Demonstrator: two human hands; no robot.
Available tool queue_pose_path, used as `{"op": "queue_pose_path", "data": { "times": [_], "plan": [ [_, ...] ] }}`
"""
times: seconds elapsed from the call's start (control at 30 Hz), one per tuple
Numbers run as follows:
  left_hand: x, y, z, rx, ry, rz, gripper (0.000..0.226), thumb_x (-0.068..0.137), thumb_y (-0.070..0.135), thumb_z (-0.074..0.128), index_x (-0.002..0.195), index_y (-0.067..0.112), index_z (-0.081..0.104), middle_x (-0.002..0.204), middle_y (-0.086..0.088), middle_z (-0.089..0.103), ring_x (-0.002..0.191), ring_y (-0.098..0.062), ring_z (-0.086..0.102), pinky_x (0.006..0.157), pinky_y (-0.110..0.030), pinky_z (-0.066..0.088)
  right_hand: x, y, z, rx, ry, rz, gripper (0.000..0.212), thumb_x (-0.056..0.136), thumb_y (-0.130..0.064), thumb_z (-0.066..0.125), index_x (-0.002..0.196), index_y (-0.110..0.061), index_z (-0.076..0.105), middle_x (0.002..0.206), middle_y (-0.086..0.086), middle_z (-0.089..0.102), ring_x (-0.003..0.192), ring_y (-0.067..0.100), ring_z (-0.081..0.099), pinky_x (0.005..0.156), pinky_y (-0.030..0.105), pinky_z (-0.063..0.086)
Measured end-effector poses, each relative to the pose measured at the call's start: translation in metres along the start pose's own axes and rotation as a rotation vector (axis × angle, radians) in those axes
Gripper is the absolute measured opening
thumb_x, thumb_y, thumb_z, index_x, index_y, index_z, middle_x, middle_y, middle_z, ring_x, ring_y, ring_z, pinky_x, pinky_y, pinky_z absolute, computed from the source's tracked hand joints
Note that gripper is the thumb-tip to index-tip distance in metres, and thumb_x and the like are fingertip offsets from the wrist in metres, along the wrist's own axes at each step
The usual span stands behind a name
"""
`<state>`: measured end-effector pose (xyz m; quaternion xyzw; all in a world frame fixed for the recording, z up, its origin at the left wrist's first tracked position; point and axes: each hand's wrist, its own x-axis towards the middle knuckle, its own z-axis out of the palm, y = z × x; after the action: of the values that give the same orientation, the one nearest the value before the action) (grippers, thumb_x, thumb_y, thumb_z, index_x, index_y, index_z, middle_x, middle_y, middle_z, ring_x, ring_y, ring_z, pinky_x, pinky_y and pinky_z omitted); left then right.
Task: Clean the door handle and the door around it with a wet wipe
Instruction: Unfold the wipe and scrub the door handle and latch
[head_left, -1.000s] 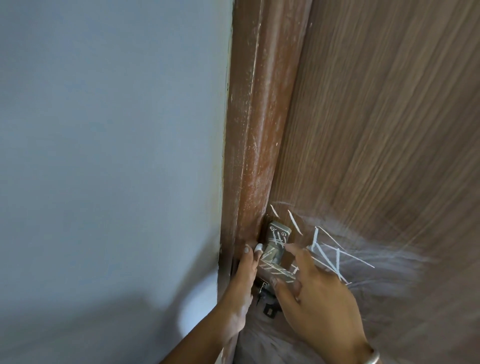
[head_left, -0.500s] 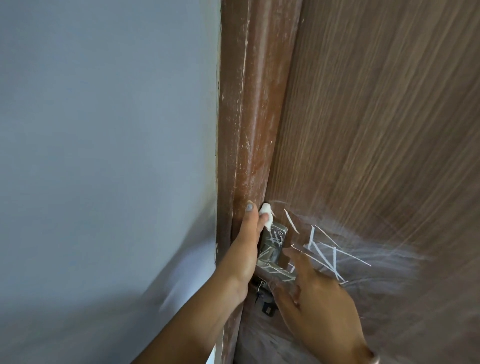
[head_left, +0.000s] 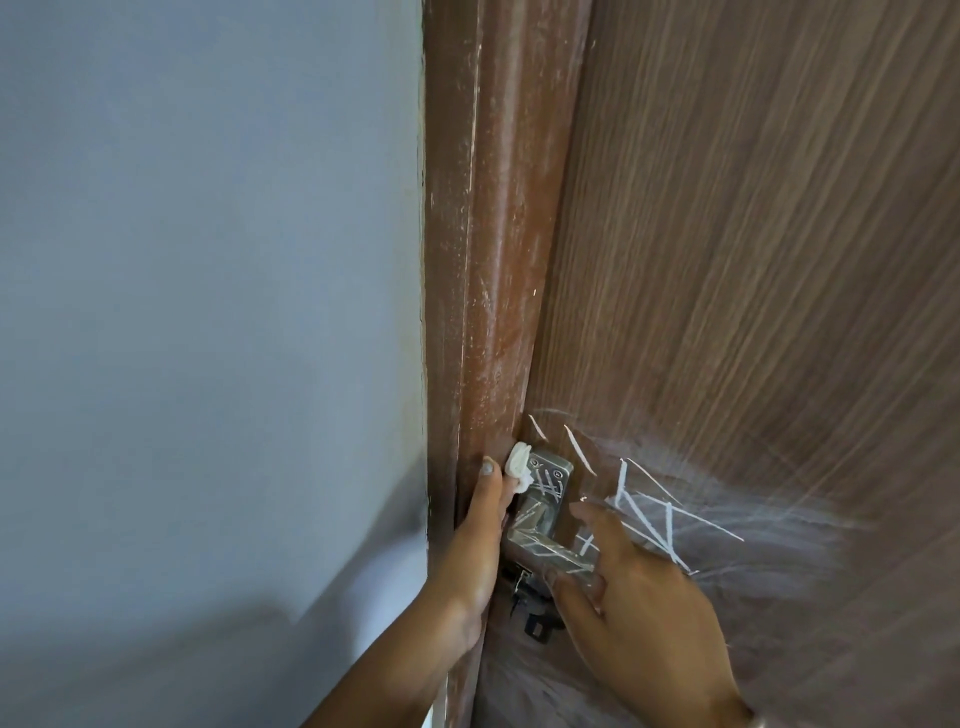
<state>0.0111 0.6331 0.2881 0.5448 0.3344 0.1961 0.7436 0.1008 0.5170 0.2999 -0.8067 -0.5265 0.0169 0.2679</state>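
Two hands work at the door handle (head_left: 545, 540), which sits low on the brown wood-grain door (head_left: 753, 260), right beside the reddish door frame (head_left: 493, 260). The handle is dull silver metal, streaked with white scratch-like marks; its plate stands upright against the door edge, and its lever runs out from the plate toward the right, tilted slightly down. More white marks (head_left: 654, 514) and a pale smear cover the door just right of the handle. The left hand (head_left: 478, 545) reaches up along the frame and pinches a small wadded white wipe (head_left: 519, 465) at its fingertips, pressed against the upper left corner of the plate. The right hand (head_left: 639, 597) has its fingers closed around the lever's outer end. A grey-blue wall (head_left: 208, 312) fills the left.
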Motion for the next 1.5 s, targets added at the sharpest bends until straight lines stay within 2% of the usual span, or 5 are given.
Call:
{"op": "queue_pose_path", "data": {
  "times": [0.4,0.6,0.87,1.17,1.5],
  "plan": [
    [0.011,-0.022,-0.006,-0.066,-0.034,-0.107,0.046,0.071,0.074,0.017,0.081,0.052,0.056,0.061,0.043,0.058,0.061,0.028,0.051,0.067,-0.017,0.027,0.005,-0.002,0.005,-0.018,-0.006,-0.046,0.055,0.082,-0.052,0.049,0.132,-0.043,0.027,0.076,-0.013,0.063,0.078,0.005,0.062,0.068,0.026,0.050],
    [0.020,-0.048,-0.014,-0.070,-0.062,-0.225,0.082,0.070,0.079,0.018,0.141,0.038,0.025,0.145,0.017,0.029,0.132,-0.002,0.025,0.111,-0.045,0.011,0.004,0.001,0.006,-0.030,-0.013,-0.026,0.051,0.084,-0.053,0.048,0.129,-0.044,0.026,0.072,-0.014,0.061,0.076,0.003,0.060,0.065,0.023,0.048],
    [0.016,-0.076,-0.010,-0.050,-0.023,-0.313,0.061,0.086,0.069,0.011,0.137,0.040,0.025,0.142,0.014,0.024,0.142,-0.013,0.015,0.114,-0.053,0.000,-0.002,0.004,0.005,-0.043,-0.023,0.013,0.051,0.083,-0.055,0.049,0.129,-0.045,0.028,0.069,-0.015,0.050,0.078,0.005,0.061,0.065,0.024,0.048],
    [-0.024,-0.069,-0.015,0.289,0.058,0.061,0.018,0.082,0.035,0.062,0.068,0.035,0.073,0.057,0.018,0.067,0.050,0.009,0.052,0.056,-0.017,0.035,-0.023,0.007,0.012,-0.060,-0.043,0.047,0.044,0.079,-0.055,0.054,0.121,-0.045,0.047,0.101,-0.016,0.058,0.095,0.010,0.059,0.074,0.026,0.047],
    [-0.026,-0.032,-0.002,0.236,-0.038,0.346,0.012,0.071,0.021,0.063,0.075,0.027,0.073,0.072,0.005,0.073,0.071,-0.008,0.067,0.066,-0.017,0.047,-0.017,0.008,0.022,0.255,0.154,-0.104,0.036,0.071,-0.016,0.063,0.107,-0.020,0.066,0.092,-0.006,0.069,0.075,0.008,0.067,0.062,0.027,0.054]
  ]
}}
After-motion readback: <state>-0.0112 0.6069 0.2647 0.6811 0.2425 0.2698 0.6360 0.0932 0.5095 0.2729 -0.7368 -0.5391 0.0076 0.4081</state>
